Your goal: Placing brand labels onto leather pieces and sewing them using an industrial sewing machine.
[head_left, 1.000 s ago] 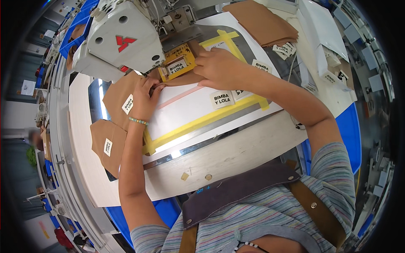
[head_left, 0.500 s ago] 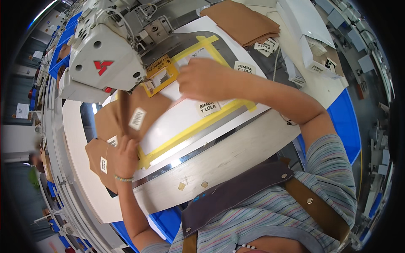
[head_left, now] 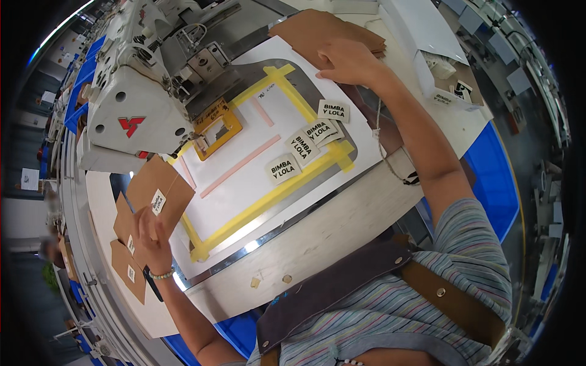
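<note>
My left hand (head_left: pixel 151 242) rests at the near edge of a brown flat piece (head_left: pixel 152 183) bearing a small white printed label (head_left: pixel 159 202). Its fingers are apart. This piece overlaps other labelled brown pieces (head_left: pixel 123 268) at the left of the table. At the far side, my right hand (head_left: pixel 353 63) is over the near part of a stack of brown pieces (head_left: pixel 305 33), thumb and forefinger spread; its other fingers are partly hidden. Between my hands lies a white sheet (head_left: pixel 238 195) framed in yellow tape (head_left: pixel 244 213), with several loose white labels (head_left: pixel 302 147) on its right.
A white sewing machine head (head_left: pixel 131 97) stands at the far left, with a yellow frame clamp (head_left: pixel 220 131) beside its needle area. An open white box (head_left: pixel 448 82) stands far right. A cord (head_left: pixel 381 137) hangs beneath my right forearm. Blue bins (head_left: pixel 491 177) stand below the table.
My right hand has moved from above the white sheet to the brown stack. My left hand has shifted left, and the brown piece beside it now lies flatter at the left, off most of the sheet.
</note>
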Tool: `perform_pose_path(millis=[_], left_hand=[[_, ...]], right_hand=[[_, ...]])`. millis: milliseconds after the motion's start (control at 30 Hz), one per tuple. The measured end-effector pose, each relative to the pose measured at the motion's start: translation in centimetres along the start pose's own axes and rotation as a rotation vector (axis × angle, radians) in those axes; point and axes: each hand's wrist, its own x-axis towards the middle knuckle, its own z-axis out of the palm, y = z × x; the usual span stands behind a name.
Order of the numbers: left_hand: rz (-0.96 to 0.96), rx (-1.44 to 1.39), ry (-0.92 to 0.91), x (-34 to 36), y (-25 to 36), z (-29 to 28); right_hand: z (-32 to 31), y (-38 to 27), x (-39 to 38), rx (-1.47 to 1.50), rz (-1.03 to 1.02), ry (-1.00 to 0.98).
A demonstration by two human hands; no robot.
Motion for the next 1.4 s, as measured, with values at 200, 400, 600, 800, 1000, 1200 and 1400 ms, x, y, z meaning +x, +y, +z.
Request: perform_pose_path(millis=[200, 400, 600, 800, 1000, 1200, 1400], left_hand=[[0.285, -0.312, -0.163, 5.2, 9.7, 5.7], [0.422, -0.529, -0.194, 6.5, 13.2, 9.0], [0.349, -0.511, -0.092, 5.5, 11.4, 8.2], [0.444, -0.473, -0.129, 5.4, 12.1, 8.4], [0.442, -0.432, -0.135, 5.2, 12.0, 8.5], [0.440, -0.424, -0.136, 5.0, 11.7, 8.6], [0.449, -0.412, -0.150, 5.0, 11.7, 8.6]], right_hand=[[2.5, 1.2, 1.0, -0.034, -0.137, 0.280], [1.0, 1.0, 0.5, 0.202, -0.076, 0.216], [0.7, 0.0, 0.0, 0.056, -0.085, 0.208], [0.8, 0.4, 0.1, 0.024, -0.086, 0.159], [0.5, 1.0, 0.2, 0.107, -0.125, 0.167], [0.4, 1.0, -0.1, 0.128, -0.166, 0.181], [0.3, 1.5, 0.1, 0.157, -0.177, 0.167]])
